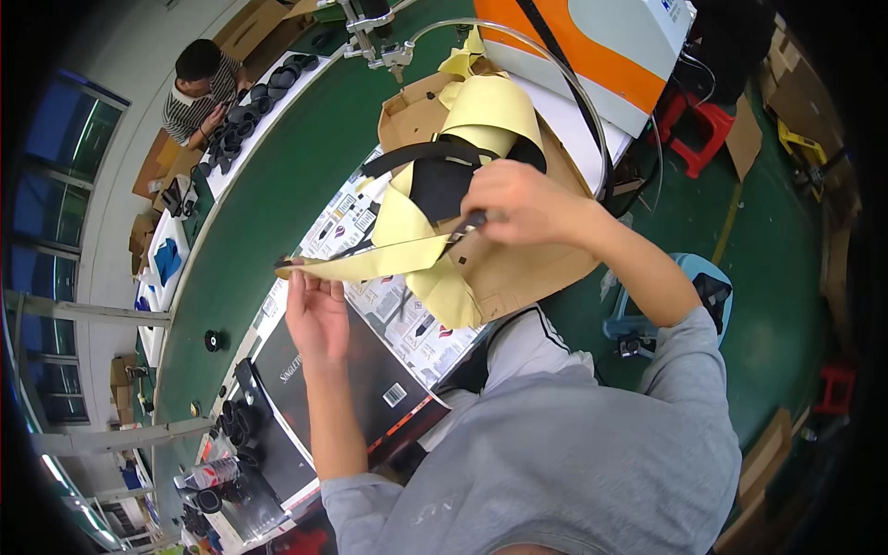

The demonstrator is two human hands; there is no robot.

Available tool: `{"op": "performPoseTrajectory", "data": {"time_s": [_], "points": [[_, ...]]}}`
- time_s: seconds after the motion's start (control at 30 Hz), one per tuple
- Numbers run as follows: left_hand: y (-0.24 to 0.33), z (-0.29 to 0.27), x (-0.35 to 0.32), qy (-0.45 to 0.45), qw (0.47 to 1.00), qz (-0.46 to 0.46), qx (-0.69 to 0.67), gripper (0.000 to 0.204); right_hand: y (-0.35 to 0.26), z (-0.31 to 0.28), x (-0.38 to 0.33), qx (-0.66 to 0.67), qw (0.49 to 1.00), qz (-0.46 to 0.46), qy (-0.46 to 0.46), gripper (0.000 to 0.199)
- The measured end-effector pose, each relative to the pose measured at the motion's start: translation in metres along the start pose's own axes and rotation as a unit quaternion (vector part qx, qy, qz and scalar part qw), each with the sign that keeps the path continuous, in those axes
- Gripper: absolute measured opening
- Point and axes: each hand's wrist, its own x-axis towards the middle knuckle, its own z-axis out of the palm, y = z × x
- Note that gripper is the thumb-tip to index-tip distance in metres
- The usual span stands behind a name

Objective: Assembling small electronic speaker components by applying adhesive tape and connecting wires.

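Note:
My left hand [319, 319] pinches the left end of a pale yellow strip [379, 263] between thumb and fingers. The strip stretches across toward my right hand [520, 199], whose fingers are closed around what look like dark-handled scissors [472, 221], partly hidden by the hand. Beneath and behind them, an open cardboard tray [541, 268] bears curled yellow sheet material [495, 104] with black faces. A narrow black strip [416, 155] runs from the pile toward my right hand. More yellow material [446, 294] hangs over the tray's near edge.
An orange and white machine [592, 51] stands beyond the tray, with a hose curving in front. Left of my lap lies a black panel [338, 370] on the green table [268, 203]. A bottle [208, 474] and black parts sit lower left; another person [197, 83] sits across the table.

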Motion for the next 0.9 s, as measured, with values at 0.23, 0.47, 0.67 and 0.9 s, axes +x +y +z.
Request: {"op": "performPoseTrajectory", "data": {"time_s": [0.23,0.47,0.67,0.9], "points": [[-0.016,-0.007,-0.018,0.043,0.852,-0.122,0.507,0.02,-0.029,-0.022,0.08,0.111,0.99,0.055,0.064,0.027],[-0.014,0.063,-0.046,-0.188,0.458,0.503,0.709,0.04,-0.062,0.016,0.195,0.477,0.839,0.239,-0.108,0.031],[0.038,0.053,-0.007,0.067,0.52,0.462,0.715,0.089,-0.094,0.093,0.222,0.617,0.724,0.294,-0.093,0.017],[0.075,0.019,-0.005,-0.023,0.297,0.551,0.78,0.018,-0.092,0.118,0.176,0.369,0.912,0.073,-0.162,0.042]]}}
